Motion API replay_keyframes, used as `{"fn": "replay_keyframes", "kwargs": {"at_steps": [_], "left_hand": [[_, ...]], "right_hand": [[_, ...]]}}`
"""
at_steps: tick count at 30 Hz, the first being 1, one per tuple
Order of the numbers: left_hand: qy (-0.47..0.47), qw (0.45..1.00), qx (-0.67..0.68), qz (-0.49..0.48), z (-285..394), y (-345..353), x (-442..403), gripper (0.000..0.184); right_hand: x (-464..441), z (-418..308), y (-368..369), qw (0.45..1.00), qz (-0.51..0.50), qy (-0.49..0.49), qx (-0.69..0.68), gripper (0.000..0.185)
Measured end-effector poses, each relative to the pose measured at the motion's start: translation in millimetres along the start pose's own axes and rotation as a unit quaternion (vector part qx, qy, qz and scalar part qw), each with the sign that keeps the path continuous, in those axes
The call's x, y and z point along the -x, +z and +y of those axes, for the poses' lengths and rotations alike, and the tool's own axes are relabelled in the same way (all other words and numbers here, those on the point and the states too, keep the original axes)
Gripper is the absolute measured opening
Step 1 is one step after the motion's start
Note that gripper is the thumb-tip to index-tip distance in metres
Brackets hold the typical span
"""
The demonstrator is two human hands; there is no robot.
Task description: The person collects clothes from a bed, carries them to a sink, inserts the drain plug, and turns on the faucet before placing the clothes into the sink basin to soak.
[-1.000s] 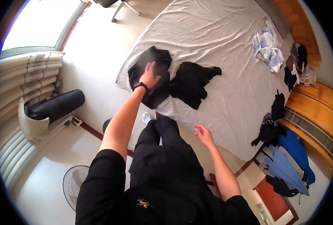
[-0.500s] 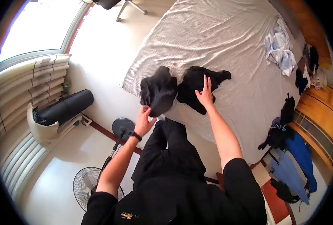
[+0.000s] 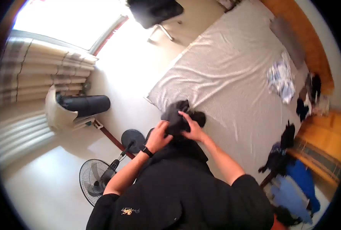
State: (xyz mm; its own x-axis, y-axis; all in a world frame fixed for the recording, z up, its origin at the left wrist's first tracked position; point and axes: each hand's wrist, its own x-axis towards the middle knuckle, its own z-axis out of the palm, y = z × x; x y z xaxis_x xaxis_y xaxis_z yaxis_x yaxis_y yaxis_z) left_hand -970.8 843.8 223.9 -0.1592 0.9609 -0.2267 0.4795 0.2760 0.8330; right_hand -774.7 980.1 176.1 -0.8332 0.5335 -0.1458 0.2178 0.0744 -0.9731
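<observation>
A crumpled black garment (image 3: 174, 119) lies bunched at the near edge of the bed, against my legs. My left hand (image 3: 157, 136) holds its left side with fingers bent. From the right, my right hand (image 3: 193, 129) has its fingers and thumb closed on the cloth. More dark fabric (image 3: 198, 118) bulges out just beyond my right fingers; whether it belongs to the same garment I cannot tell. The garment's lower part merges with my black clothes.
The bed (image 3: 232, 73) has a grey patterned cover. A white-and-blue cloth (image 3: 281, 80) lies at its far right. Left of me stand a floor fan (image 3: 95, 180) and a black roll (image 3: 88, 108). Clothes (image 3: 293, 191) hang at the lower right; an office chair (image 3: 155, 11) is at the back.
The two black pieces that lay apart on the bed now show as one bunch close to my body. My right hand has moved left onto it, beside my left hand. The view has shifted.
</observation>
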Motion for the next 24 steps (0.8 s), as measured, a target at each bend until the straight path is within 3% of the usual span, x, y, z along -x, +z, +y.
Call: {"fn": "replay_keyframes", "kwargs": {"at_steps": [1,2,3,4,6,7,8,12,14,18,21,24], "left_hand": [[0.056,0.998,0.005,-0.001,20,-16,-4,0.046],[0.079,0.997,0.024,-0.001,39,-32,-6,0.044],[0.113,0.992,0.052,0.013,53,-47,-7,0.043],[0.176,0.979,0.087,0.048,60,-62,-13,0.045],[0.201,0.971,0.097,0.082,75,-114,-14,0.047],[0.205,0.966,0.089,0.132,76,-143,-14,0.045],[0.211,0.958,0.083,0.176,72,-174,-14,0.044],[0.146,0.899,-0.052,0.409,-14,-310,-33,0.039],[0.078,0.868,-0.121,0.476,-97,-377,-40,0.04],[-0.144,0.758,-0.303,0.56,-252,-484,-14,0.065],[-0.316,0.732,-0.311,0.517,-317,-555,34,0.09],[-0.451,0.711,-0.328,0.428,-340,-583,69,0.096]], "right_hand": [[-6,-30,5,0.998,-0.04,0.029,-0.037,0.094],[-16,-56,10,0.998,-0.041,0.011,-0.035,0.088],[-29,-56,22,0.997,-0.014,-0.076,0.009,0.074],[-30,-40,33,1.0,-0.013,0.013,0.006,0.057],[-59,-75,49,0.992,0.088,0.003,-0.088,0.041],[-80,-85,55,0.983,0.13,0.01,-0.133,0.036],[-99,-116,59,0.985,0.156,0.026,-0.063,0.029],[-184,-186,92,0.995,0.09,-0.015,-0.025,0.02],[-227,-203,122,0.997,0.077,-0.018,0.008,0.019],[-295,-224,175,0.996,0.071,-0.001,0.045,0.018],[-347,-247,205,0.994,0.044,-0.028,0.091,0.019],[-393,-273,223,0.991,0.018,-0.031,0.128,0.019]]}}
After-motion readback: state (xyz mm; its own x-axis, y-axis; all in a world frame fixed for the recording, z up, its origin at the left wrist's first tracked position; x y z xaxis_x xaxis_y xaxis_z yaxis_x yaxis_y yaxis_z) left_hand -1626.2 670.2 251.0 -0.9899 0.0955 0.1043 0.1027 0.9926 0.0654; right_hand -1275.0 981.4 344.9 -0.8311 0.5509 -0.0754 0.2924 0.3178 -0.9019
